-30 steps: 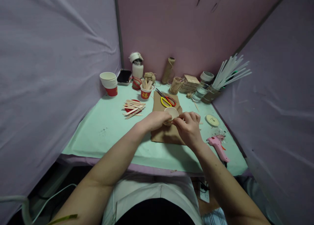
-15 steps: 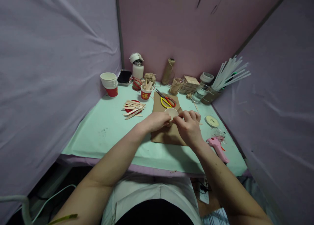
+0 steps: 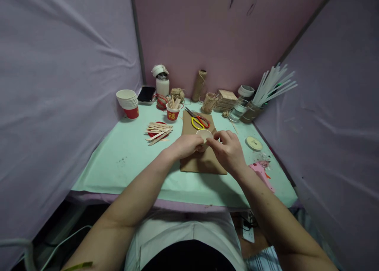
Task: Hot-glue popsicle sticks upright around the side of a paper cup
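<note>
A pale paper cup [image 3: 204, 134] is held over a brown cardboard sheet [image 3: 204, 165], its open mouth facing up and toward me. My left hand [image 3: 188, 145] is closed round the cup's left and near side. From the right, my right hand [image 3: 228, 150] has its thumb and fingertips pinched at the cup's near right rim. Both hands cover most of the cup's wall, and anything small between the fingertips is hidden. Just beyond the cup, scissors [image 3: 199, 120] with one yellow and one red handle lie on the cardboard.
Wooden sticks [image 3: 158, 132] lie on a red dish at left, near a red cup of sticks [image 3: 173, 113] and stacked cups [image 3: 129, 102]. At right are a pink glue gun [image 3: 262, 176], a round yellowish reel [image 3: 254, 143], a glass [image 3: 237, 112] and white glue sticks [image 3: 274, 85].
The view has shifted slightly, moving the table things a little left. My right fingers have loosened a little and shifted at the cup's rim; my left hand keeps its hold.
</note>
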Available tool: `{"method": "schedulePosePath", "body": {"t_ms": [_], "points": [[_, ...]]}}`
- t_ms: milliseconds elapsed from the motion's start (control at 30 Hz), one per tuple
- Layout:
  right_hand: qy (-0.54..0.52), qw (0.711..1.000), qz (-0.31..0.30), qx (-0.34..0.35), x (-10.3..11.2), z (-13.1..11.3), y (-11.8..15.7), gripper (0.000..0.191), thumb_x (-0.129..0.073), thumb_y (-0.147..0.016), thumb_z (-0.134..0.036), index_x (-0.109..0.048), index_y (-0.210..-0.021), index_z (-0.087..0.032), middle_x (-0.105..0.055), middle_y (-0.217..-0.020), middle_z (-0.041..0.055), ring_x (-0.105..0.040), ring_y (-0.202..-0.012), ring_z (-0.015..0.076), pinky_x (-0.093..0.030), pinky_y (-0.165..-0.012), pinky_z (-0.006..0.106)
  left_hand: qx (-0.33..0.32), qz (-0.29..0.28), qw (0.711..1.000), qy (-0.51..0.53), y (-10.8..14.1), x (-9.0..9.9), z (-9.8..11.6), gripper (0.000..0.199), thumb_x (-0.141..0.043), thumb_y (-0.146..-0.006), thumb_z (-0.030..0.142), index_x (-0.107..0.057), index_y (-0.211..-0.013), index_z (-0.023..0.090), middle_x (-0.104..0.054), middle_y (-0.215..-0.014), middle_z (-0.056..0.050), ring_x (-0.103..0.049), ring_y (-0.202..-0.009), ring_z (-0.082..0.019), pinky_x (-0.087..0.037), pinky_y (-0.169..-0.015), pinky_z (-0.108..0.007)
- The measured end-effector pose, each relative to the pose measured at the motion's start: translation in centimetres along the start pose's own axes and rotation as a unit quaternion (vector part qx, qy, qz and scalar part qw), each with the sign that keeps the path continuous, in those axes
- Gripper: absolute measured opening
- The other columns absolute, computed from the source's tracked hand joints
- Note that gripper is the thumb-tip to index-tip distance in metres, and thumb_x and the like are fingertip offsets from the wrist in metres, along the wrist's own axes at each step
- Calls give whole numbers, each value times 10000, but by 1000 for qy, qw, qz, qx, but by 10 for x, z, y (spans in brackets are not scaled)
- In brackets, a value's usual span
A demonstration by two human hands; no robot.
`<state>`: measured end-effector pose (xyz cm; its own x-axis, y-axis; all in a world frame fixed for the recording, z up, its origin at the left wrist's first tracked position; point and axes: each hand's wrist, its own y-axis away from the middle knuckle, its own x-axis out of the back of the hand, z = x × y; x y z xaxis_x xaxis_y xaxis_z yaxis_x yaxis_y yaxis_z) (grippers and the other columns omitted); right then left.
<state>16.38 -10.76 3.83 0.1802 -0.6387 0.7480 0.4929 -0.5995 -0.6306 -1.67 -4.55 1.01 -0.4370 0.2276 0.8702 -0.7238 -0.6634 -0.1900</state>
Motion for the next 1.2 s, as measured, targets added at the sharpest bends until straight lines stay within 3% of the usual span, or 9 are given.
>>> {"method": "schedulePosePath", "body": {"t_ms": [267, 533, 700, 833, 967, 1067, 1200], "points": [[-43, 999, -12, -7, -2, 4, -1, 190, -519, -941, -163, -693, -895, -223, -635, -908, 62, -462, -819, 192, -344, -710, 322, 0, -7, 998, -56, -2, -1, -1, 190, -472, -862, 229, -645, -807, 174, -636, -838, -53, -553, -742, -186, -377, -634, -283], [-78, 996, -31, -24, -4, 7, -1, 186, -537, -919, -137, -703, -919, -220, -639, -916, 75, -490, -864, 217, -403, -731, 343, -24, 4, 999, -42, -1, 0, 0, 248, -478, -902, 321, -666, -828, 176, -656, -843, -47, -568, -765, -171, -387, -654, -258], [-139, 986, 40, -86, 2, 11, 5, 170, -574, -912, -217, -682, -1044, -222, -619, -964, 95, -529, -911, 239, -454, -791, 391, -35, -1, 999, -21, -1, 4, -4, 195, -517, -864, 268, -667, -791, 166, -658, -820, -40, -563, -751, -155, -379, -659, -245], [-209, 948, 120, -207, -12, 19, 21, 152, -567, -916, -264, -673, -1008, -205, -609, -938, 89, -568, -895, 226, -485, -792, 391, -42, 3, 999, 5, 0, 8, -10, 145, -539, -820, 217, -659, -757, 163, -653, -796, -34, -555, -739, -146, -370, -653, -238], [-346, 878, 92, -317, -44, 23, 37, 159, -576, -885, -292, -665, -957, -181, -653, -922, 77, -616, -812, 190, -521, -728, 355, -36, 1, 999, 24, 1, 10, -11, 133, -539, -807, 195, -656, -758, 153, -651, -777, -26, -542, -733, -140, -370, -664, -235], [-431, 843, 21, -321, -63, 18, 42, 231, -610, -852, -324, -656, -1040, -197, -686, -1017, 85, -646, -883, 197, -539, -778, 368, -27, 2, 999, 31, 1, 10, -11, 136, -540, -805, 204, -652, -750, 149, -631, -738, -17, -522, -703, -137, -359, -643, -234], [-470, 837, -13, -281, -71, 9, 44, 330, -649, -830, -303, -620, -1153, -240, -673, -1122, 85, -644, -1003, 222, -536, -862, 404, -19, 4, 999, 40, 1, 9, -11, 139, -546, -799, 215, -658, -759, 143, -609, -733, -13, -507, -676, -127, -346, -613, -229]]}}
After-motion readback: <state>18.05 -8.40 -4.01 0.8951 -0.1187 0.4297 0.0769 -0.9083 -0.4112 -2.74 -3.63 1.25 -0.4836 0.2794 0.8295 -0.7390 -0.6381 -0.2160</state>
